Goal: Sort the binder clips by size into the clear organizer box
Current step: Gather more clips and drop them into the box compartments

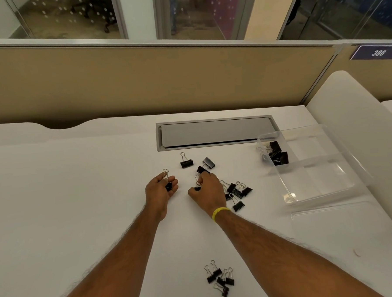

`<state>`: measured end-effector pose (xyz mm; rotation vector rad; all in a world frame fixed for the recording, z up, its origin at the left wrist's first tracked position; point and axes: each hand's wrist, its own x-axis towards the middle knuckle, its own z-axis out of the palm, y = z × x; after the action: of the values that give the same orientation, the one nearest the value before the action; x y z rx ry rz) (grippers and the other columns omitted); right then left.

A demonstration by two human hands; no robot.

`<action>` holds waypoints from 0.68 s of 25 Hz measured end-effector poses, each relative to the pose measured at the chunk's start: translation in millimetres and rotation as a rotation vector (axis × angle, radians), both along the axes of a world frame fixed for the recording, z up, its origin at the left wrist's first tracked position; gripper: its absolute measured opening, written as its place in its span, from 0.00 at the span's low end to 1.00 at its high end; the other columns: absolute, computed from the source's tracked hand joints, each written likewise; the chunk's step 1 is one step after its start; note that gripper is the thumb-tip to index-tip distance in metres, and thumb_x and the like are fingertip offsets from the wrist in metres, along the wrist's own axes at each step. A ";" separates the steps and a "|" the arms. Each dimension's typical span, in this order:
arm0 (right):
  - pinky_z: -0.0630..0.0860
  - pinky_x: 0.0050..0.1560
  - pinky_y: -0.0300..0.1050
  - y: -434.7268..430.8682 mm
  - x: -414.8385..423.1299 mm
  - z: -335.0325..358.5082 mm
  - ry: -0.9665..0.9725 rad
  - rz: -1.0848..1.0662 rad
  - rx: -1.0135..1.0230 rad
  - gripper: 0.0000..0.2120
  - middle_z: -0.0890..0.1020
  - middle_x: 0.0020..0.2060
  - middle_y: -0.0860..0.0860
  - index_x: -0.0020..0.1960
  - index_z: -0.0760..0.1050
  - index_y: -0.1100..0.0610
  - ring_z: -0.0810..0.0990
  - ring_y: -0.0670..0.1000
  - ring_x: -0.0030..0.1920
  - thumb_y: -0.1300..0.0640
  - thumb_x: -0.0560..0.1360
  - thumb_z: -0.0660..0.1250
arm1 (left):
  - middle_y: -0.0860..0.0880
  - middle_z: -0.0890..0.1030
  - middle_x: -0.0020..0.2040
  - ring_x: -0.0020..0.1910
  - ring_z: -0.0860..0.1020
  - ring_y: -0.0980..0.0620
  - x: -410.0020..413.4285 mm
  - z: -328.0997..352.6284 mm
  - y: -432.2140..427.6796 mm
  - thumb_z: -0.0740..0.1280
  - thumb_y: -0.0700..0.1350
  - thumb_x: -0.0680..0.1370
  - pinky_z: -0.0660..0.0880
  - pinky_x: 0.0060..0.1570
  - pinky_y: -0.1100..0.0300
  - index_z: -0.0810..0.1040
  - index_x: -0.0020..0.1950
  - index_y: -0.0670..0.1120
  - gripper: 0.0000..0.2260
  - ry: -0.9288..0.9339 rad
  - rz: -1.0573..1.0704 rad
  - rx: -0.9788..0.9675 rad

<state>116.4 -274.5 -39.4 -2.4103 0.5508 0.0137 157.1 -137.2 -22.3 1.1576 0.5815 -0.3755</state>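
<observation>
Black binder clips lie scattered on the white desk. My left hand (159, 192) holds one binder clip (168, 182), its wire handles sticking up past my fingers. My right hand (208, 188), with a yellow wristband, is closed on another binder clip (198, 184). Loose clips lie just beyond my hands, one (186, 160) alone and two (206, 164) together. A pile of several clips (237, 192) sits right of my right hand. Near me, between my forearms, is a group of smaller clips (220, 278). The clear organizer box (315, 187) stands at the right, with several clips (276, 154) in its far compartment.
A grey cable hatch (214, 132) is set into the desk behind the clips. The clear lid (330, 209) lies in front of the box. A tan partition (141, 83) closes the back of the desk. A white divider (356, 108) rises at the right.
</observation>
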 end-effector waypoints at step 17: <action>0.72 0.47 0.45 20.3 -6.1 19.1 -0.393 0.434 -0.125 0.08 0.80 0.42 0.49 0.48 0.78 0.55 0.73 0.50 0.45 0.54 0.70 0.69 | 0.42 0.83 0.50 0.52 0.81 0.46 -20.4 6.5 -24.3 0.63 0.50 0.80 0.77 0.50 0.53 0.80 0.57 0.41 0.15 0.071 -0.126 -0.300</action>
<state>110.2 -254.2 -20.3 -2.5152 -0.1570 -0.3081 136.7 -161.5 -15.8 0.8968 0.4956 -0.5936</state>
